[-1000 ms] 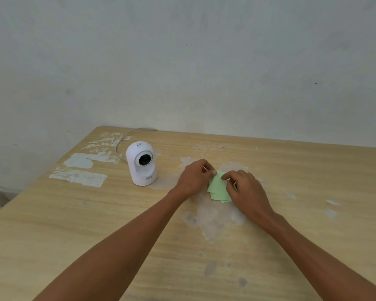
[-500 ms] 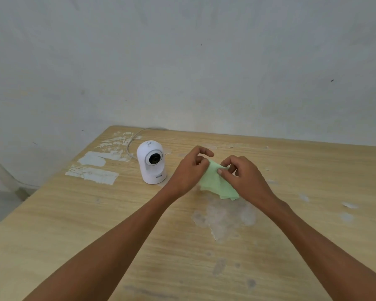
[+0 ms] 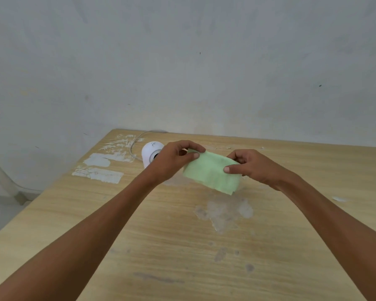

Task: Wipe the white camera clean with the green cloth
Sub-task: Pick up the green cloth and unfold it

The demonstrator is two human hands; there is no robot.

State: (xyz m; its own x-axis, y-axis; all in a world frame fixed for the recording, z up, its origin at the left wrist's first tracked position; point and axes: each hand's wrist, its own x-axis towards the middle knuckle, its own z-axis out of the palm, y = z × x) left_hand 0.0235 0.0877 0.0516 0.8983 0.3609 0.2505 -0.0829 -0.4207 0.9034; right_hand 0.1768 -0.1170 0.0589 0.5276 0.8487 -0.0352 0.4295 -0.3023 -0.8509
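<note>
Worn wooden desk [image 3: 139, 246] with white paint patches, against plain grey wall [image 3: 182, 61]. Left hand [image 3: 172, 161] and right hand [image 3: 251, 168] pinch green cloth [image 3: 211, 172] between them, lifted off desk. White camera [image 3: 149, 154] just behind left hand, partly hidden. Cloth now spread wider, higher than half-second ago.

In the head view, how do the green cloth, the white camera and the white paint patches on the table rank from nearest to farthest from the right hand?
1. The green cloth: pinched in the right hand itself, stretched across to the left hand.
2. The white camera: to the left, partly hidden behind the left hand.
3. The white paint patches: farthest left, near the table edge.
</note>
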